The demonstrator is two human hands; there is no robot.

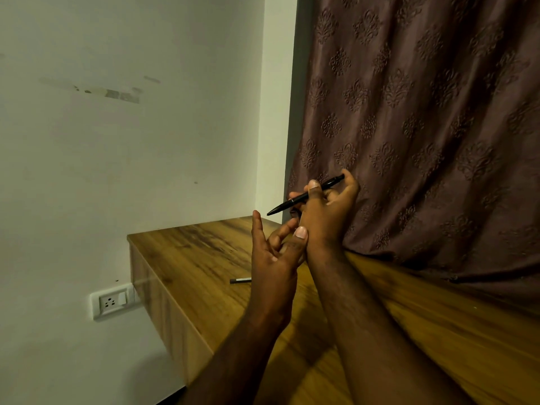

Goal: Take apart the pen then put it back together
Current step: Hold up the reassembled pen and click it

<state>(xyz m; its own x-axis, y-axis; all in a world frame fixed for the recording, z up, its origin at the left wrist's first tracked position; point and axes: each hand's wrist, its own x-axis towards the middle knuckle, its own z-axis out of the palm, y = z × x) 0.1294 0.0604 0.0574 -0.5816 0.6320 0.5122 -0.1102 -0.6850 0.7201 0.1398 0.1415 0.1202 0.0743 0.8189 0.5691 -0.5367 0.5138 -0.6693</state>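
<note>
A slim black pen [287, 203] is held in the air above the wooden table [190, 258], its tip pointing down-left and its clip end up-right. My right hand [324, 211] grips it around the middle with thumb and fingers. My left hand [274, 258] is just below and left of it, fingers spread apart and holding nothing, its thumb against my right wrist. A second short dark pen piece [240, 280] lies flat on the table, partly hidden behind my left hand.
The table's left edge drops off near a wall socket [112, 301]. A brown patterned curtain [423, 127] hangs along the back right and rests on the table. A pale wall stands to the left.
</note>
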